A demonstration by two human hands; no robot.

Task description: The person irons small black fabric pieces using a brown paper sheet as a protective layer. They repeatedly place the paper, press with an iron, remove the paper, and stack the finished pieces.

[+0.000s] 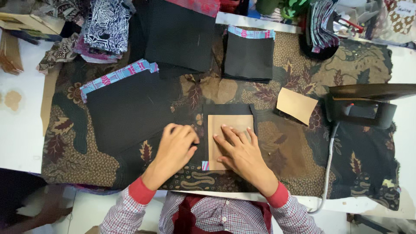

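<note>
Brown leaf-patterned batik cloth (78, 160) spread across a white worktable (17, 130). Right hand (242, 151) flat, fingers spread, pressing a tan rectangular cardboard template (219, 125) onto a small black fabric piece (227, 108) at centre. Left hand (175, 147) curled at 9 o'clock of it, fingertips pinching the black fabric's left edge. Large black fabric panel with pink-blue striped border (130, 108) touching at 10 o'clock; stack of black pocket pieces (248, 58) at 12; loose tan card (297, 105) at 2; black iron (362, 108) at 3, cord (329, 169) trailing to the near edge. Open cloth toward 4 o'clock.
</note>
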